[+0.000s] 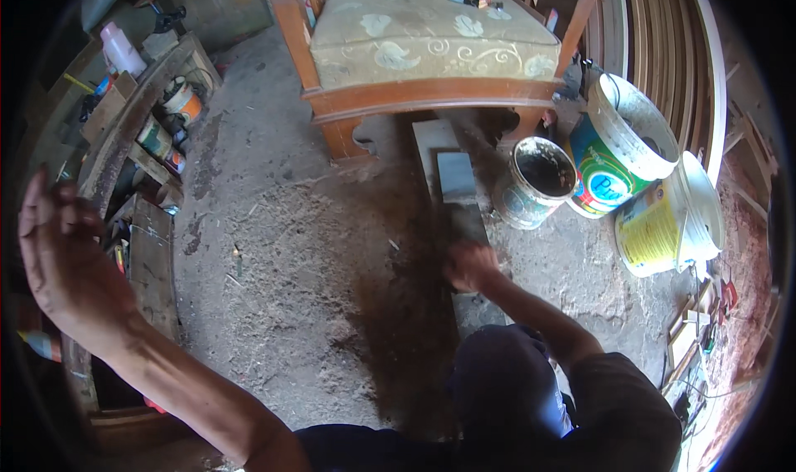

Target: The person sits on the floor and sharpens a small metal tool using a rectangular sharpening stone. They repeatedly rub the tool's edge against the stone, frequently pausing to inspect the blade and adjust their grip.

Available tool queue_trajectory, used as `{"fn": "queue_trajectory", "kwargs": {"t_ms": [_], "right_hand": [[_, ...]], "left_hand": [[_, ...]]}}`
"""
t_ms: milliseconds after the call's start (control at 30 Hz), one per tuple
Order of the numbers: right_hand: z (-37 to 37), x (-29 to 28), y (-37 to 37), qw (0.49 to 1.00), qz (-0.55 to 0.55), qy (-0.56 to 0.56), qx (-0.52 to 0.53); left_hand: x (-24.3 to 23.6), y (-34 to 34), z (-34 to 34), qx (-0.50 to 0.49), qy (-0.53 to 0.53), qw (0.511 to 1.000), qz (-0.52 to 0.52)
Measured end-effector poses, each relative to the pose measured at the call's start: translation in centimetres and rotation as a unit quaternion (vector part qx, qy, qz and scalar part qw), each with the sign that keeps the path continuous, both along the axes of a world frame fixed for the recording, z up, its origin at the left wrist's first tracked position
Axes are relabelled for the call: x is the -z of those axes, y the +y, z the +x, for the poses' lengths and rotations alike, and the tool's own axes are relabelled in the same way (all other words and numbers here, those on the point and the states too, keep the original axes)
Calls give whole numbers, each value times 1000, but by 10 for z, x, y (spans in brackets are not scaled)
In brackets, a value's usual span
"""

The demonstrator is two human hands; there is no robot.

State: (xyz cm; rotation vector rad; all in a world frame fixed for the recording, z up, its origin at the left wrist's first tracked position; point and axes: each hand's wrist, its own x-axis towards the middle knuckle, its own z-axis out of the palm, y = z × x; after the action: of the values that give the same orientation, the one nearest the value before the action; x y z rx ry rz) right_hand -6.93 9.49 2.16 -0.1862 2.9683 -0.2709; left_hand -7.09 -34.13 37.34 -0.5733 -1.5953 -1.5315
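My left hand (76,260) is raised at the far left, in front of the low wooden shelf. Its fingers are loosely spread and it holds nothing. Over a long narrow board (431,132) on the floor, my right hand (471,267) is curled and smeared by motion. Whatever it grips is hidden under the fingers. A pale blue-grey flat block (456,177) lies on the board beyond that hand. A dark cloth-covered rounded shape (502,372) hides the board's near end.
A cushioned wooden seat (435,61) stands at the far side. To the right are a dirty bucket (524,206), a large white bucket (634,99) and a yellow-labelled bucket (651,231). A cluttered wooden shelf (153,289) lines the left. Pale debris (282,281) covers the middle floor.
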Motion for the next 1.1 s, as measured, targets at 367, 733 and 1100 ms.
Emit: {"fn": "queue_trajectory", "kwargs": {"t_ms": [367, 733, 1100], "right_hand": [[-9, 11, 7, 997, -24, 75, 11], [-26, 27, 4, 968, -87, 189, -140], [1, 21, 0, 959, -73, 165, -218]], "left_hand": [[-6, 8, 7, -50, 41, 998, 18], [1, 32, -6, -20, 5, 999, 30], [10, 29, -3, -23, -30, 998, -54]]}}
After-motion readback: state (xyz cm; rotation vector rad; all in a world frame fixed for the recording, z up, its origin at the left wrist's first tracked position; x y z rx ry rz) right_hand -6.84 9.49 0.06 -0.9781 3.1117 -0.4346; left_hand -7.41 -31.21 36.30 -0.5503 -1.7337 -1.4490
